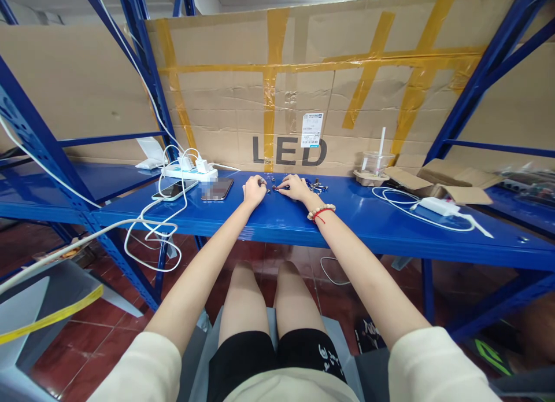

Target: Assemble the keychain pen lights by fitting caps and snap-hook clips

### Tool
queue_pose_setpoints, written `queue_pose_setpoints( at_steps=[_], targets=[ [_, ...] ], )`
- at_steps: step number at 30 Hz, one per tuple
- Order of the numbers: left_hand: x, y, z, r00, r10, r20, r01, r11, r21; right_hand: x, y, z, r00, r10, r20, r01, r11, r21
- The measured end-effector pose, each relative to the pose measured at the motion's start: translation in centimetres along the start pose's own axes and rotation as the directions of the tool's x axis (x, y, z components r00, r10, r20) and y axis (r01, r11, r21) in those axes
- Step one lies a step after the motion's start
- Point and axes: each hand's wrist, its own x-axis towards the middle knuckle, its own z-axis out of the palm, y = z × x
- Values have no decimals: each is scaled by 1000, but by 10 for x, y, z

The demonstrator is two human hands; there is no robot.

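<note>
Both hands rest over the blue shelf top, close together near its back. My left hand (254, 191) is curled closed, with a small dark bit showing at its fingertips, too small to name. My right hand (295, 188), a beaded bracelet and red string on its wrist, pinches thumb and finger together at a tiny dark piece (274, 188). Between the hands lie a few more tiny parts. Beside the right hand, partly hidden by it, is a small heap of shiny metal parts (318, 186).
Left of the hands are two phones (219, 190), a white power strip (173, 172) and looped white cables (186, 202). To the right stand a plastic cup with a straw (373, 162), an open cardboard box (455, 176) and a white adapter (439, 206). A large cardboard sheet (217, 113) closes off the back.
</note>
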Motion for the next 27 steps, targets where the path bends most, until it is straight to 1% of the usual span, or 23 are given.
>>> queue_pose_setpoints(
  at_steps=[5, 8, 12, 15, 18, 20, 22, 24, 27],
  targets=[
    [1, -2, 2, 1000, 17, 1, -17, 1000, -15, -3, -6, -6, 997, 45, -58, -44, 999, 28],
    [2, -2, 3, 996, 86, 24, -85, 995, -43, -5, -8, -8, 994, 77, -81, -74, 996, 46],
    [2, -1, 4, 977, 204, 68, -197, 976, -96, -6, -8, -9, 990, 117, -81, -111, 991, 76],
    [2, 0, 3, 972, 220, 81, -211, 971, -112, -6, -8, -10, 988, 113, -109, -103, 991, 91],
    [2, 0, 2, 973, 210, 99, -199, 974, -110, -3, -9, -10, 969, 90, -231, -49, 983, 176],
    [2, 0, 2, 973, 203, 106, -192, 976, -103, 1, -11, -9, 947, 66, -315, 26, 960, 279],
    [2, -1, 3, 975, 194, 107, -185, 979, -90, 4, -13, -8, 929, 38, -369, 106, 926, 361],
    [3, -1, 3, 977, 186, 106, -179, 981, -74, 6, -15, -8, 916, 19, -401, 161, 898, 410],
    [3, -1, 3, 979, 183, 95, -178, 982, -56, 6, -17, -10, 920, 28, -391, 176, 862, 476]
  ],
)
